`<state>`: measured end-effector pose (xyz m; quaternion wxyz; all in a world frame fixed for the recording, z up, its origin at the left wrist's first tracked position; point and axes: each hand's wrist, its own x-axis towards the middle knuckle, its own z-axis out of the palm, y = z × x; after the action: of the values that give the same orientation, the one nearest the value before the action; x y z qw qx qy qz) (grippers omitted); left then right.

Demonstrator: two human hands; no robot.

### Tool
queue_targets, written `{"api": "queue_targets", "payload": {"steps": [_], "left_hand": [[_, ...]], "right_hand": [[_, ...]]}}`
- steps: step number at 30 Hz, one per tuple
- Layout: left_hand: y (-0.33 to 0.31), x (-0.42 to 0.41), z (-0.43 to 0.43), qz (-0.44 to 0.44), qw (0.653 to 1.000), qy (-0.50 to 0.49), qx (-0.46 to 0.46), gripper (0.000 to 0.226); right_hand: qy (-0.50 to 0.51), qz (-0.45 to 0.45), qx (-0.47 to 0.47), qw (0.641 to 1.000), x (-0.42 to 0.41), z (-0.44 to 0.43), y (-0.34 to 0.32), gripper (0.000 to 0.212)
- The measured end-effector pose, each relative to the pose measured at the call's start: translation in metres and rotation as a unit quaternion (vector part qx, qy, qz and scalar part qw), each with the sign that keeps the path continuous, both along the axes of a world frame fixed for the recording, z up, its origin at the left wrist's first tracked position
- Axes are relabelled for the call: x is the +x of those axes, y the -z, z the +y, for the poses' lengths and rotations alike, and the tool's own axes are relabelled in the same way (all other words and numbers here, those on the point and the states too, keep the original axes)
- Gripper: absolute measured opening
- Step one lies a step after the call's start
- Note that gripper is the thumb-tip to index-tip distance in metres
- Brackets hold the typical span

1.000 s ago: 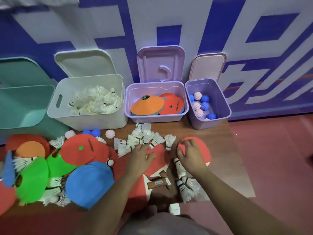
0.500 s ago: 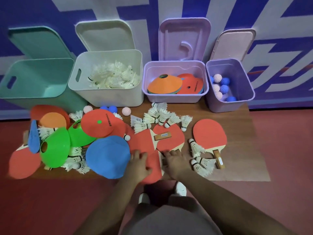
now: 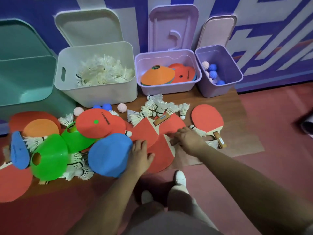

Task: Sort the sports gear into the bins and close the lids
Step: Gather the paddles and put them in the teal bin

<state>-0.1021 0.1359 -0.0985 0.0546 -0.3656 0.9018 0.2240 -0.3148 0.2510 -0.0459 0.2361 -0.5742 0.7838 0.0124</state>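
Four open bins stand along the patterned wall in the upper half of the frame, lids propped upright behind them: a teal bin (image 3: 25, 78), a white bin (image 3: 98, 97) heaped with shuttlecocks (image 3: 101, 72), a lilac bin (image 3: 169, 89) holding flat cones (image 3: 157, 75), and a small purple bin (image 3: 218, 90) holding spiky balls (image 3: 211, 72). On the wooden board (image 3: 240, 138) below lie loose shuttlecocks, a few spiky balls, overlapping red paddles and a pile of cones; the blue cone (image 3: 108, 155) touches the left hand. The teal bin is cut by the left frame edge, several shuttlecocks are half buried under the green cone (image 3: 49, 156), and a blurred object at the right edge cannot be identified. The left hand (image 3: 140, 155) lies flat, fingers straight and spread, on the blade of the near paddle (image 3: 160, 158); the right hand (image 3: 188, 138) curls its fingers round that paddle's wooden handle, at frame centre.
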Motion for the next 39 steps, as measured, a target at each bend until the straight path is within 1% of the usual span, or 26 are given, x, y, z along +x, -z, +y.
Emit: {"api": "queue_targets", "payload": {"steps": [1,4,6,9,10,11,12,13,14,15,16,17,18,19,20,22,23,25,27,30,31,32,35,37,39], "left_hand": [[-0.001,-0.001,-0.003,0.003,1.0,0.006,-0.002,0.065],[-0.004,-0.007,-0.009,-0.014,1.0,0.024,0.01,0.063],[-0.007,-0.014,-0.01,-0.016,1.0,0.019,0.018,0.058],[-0.014,-0.031,-0.009,0.03,0.999,-0.025,0.028,0.047],[-0.02,-0.039,-0.007,0.055,0.997,-0.04,0.046,0.045],[-0.028,-0.049,-0.006,0.089,0.99,-0.063,0.094,0.045],[-0.039,-0.061,-0.004,0.129,0.969,-0.097,0.187,0.046],[-0.052,-0.072,-0.001,0.167,0.917,-0.147,0.33,0.048],[-0.064,-0.086,0.005,0.211,0.824,-0.203,0.486,0.049],[-0.073,-0.097,0.009,0.25,0.718,-0.249,0.6,0.048],[-0.079,-0.106,0.013,0.292,0.63,-0.285,0.661,0.04],[-0.081,-0.114,0.015,0.329,0.573,-0.306,0.685,0.031],[-0.081,-0.119,0.017,0.359,0.544,-0.322,0.687,0.026],[-0.08,-0.125,0.019,0.377,0.533,-0.334,0.679,0.028],[-0.078,-0.13,0.021,0.388,0.53,-0.349,0.669,0.031],[-0.075,-0.14,0.023,0.389,0.543,-0.377,0.642,0.028],[-0.076,-0.142,0.022,0.384,0.553,-0.394,0.625,0.027],[-0.075,-0.15,0.025,0.382,0.568,-0.426,0.592,0.029],[-0.075,-0.156,0.027,0.385,0.575,-0.446,0.568,0.029],[-0.075,-0.163,0.031,0.389,0.58,-0.47,0.54,0.015],[-0.074,-0.165,0.032,0.396,0.578,-0.476,0.531,0.013],[-0.073,-0.167,0.032,0.401,0.578,-0.482,0.522,0.016],[-0.068,-0.172,0.033,0.398,0.595,-0.488,0.499,0.033],[-0.065,-0.174,0.036,0.401,0.598,-0.49,0.492,0.031],[-0.063,-0.175,0.036,0.406,0.595,-0.494,0.486,0.025]], "right_hand": [[0.004,0.014,-0.008,1.0,0.0,0.001,-0.009,0.054],[0.02,0.067,-0.023,0.997,-0.005,0.014,-0.026,0.038],[0.056,0.078,-0.053,0.994,-0.014,0.029,-0.035,0.036],[0.118,0.093,-0.113,0.982,-0.032,0.052,-0.043,0.034],[0.154,0.096,-0.131,0.975,-0.038,0.057,-0.044,0.032],[0.197,0.091,-0.149,0.965,-0.044,0.061,-0.044,0.033],[0.24,0.072,-0.166,0.954,-0.047,0.063,-0.044,0.034],[0.279,0.042,-0.182,0.942,-0.047,0.061,-0.044,0.034],[0.312,0.007,-0.193,0.93,-0.047,0.06,-0.042,0.033],[0.337,-0.03,-0.201,0.919,-0.046,0.058,-0.04,0.031],[0.354,-0.063,-0.206,0.91,-0.044,0.056,-0.037,0.03],[0.362,-0.09,-0.209,0.904,-0.043,0.056,-0.031,0.03],[0.367,-0.113,-0.207,0.9,-0.041,0.057,-0.028,0.029],[0.371,-0.136,-0.205,0.896,-0.043,0.06,-0.025,0.029],[0.381,-0.159,-0.197,0.889,-0.045,0.063,-0.024,0.03],[0.424,-0.205,-0.187,0.862,-0.061,0.073,-0.021,0.039],[0.45,-0.215,-0.184,0.847,-0.073,0.078,-0.018,0.043],[0.494,-0.215,-0.154,0.828,-0.104,0.088,-0.008,0.049],[0.518,-0.21,-0.099,0.824,-0.136,0.095,0.009,0.054],[0.535,-0.218,-0.03,0.816,-0.168,0.091,0.032,0.058],[0.539,-0.233,-0.015,0.809,-0.176,0.088,0.043,0.057],[0.551,-0.258,-0.007,0.793,-0.18,0.084,0.05,0.054],[0.61,-0.313,-0.007,0.728,-0.186,0.072,0.064,0.048],[0.629,-0.326,-0.006,0.706,-0.189,0.068,0.07,0.039],[0.64,-0.346,-0.036,0.685,-0.191,0.069,0.074,0.034]]}}
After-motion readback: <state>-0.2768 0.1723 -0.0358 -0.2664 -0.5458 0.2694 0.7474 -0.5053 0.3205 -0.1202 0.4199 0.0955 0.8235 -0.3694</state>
